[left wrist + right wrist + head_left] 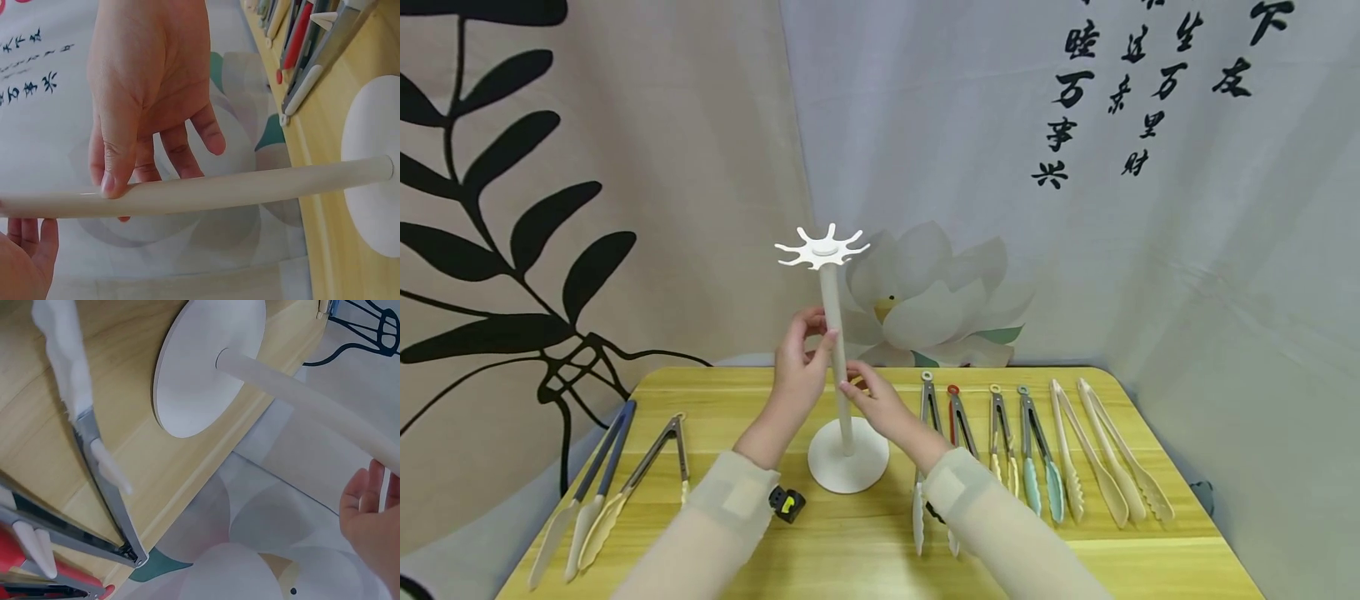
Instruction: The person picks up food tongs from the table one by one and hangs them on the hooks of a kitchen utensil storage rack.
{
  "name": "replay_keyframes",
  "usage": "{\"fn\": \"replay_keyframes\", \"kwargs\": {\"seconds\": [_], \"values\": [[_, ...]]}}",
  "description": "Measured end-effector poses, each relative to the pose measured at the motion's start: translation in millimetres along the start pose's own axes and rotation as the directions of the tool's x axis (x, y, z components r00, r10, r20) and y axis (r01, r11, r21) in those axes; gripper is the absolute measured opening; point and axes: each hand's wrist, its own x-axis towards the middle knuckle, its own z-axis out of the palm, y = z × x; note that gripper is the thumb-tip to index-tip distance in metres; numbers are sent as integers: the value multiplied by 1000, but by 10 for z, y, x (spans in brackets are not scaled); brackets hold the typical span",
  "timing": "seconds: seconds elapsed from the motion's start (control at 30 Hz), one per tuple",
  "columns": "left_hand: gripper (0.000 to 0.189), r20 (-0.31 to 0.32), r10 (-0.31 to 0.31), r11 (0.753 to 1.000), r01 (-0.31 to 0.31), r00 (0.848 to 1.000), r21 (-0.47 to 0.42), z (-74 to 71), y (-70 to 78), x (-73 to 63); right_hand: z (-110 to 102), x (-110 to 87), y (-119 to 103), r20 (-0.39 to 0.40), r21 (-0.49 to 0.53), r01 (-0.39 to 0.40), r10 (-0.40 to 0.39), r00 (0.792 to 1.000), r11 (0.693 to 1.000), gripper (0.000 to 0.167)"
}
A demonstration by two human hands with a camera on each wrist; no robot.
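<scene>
A white stand [848,457] has a round base, a slim pole and a star of curved hooks at its top. Its base is on the wooden table, and the pole leans slightly left in the head view. My left hand [801,354] holds the pole about halfway up, thumb in front. Lower down, my right hand [880,404] pinches the pole from the right. In the left wrist view the right thumb presses the near side of the pole [250,189], with fingers passing behind it. The fingertips of my right hand [375,519] meet the pole in the right wrist view.
Several tongs lie in a row at right, including teal-tipped tongs [1037,454] and cream tongs [1123,450]. Blue-handled tongs [583,492] and cream-tipped tongs [636,483] lie at left. A printed cloth [925,167] hangs behind the table [820,558].
</scene>
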Motion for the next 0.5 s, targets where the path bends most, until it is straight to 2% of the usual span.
{"fn": "replay_keyframes", "kwargs": {"seconds": [0.1,0.23,0.5], "values": [[34,10,-1,1000,1,1000,-5,30,10,1,-62,-66,-131,5,-18,-10,10,1000,1000,33],[34,24,0,1000,0,1000,-11,68,6,1,-102,-90,-131,-2,-36,-15,15,1000,999,34],[35,30,1,1000,0,1000,-22,129,-9,5,-95,-10,236,-35,-37,-10,9,999,999,36]]}}
